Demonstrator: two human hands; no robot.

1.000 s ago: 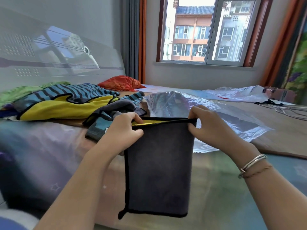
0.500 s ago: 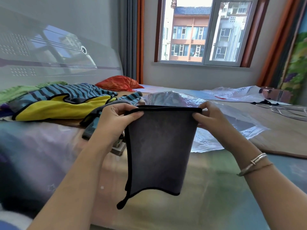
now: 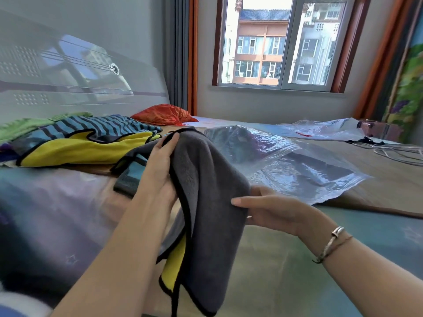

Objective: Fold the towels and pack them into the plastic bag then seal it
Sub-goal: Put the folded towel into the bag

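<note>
Over bed (image 3: 286,271): left hand (image 3: 158,170), right hand (image 3: 272,209) both grip grey towel (image 3: 210,202).

Bright daylight via window (image 3: 281,42); wide-angle warp, soft edges.

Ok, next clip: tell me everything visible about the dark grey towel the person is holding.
The dark grey towel with black edging looks like soft, plush microfibre, and its other face is yellow, showing low down. It hangs folded and draped, held above the bed. The left hand grips its upper left edge, fingers reaching the top. The right hand holds its right side, thumb on the front. The clear plastic bag lies behind it.
</note>
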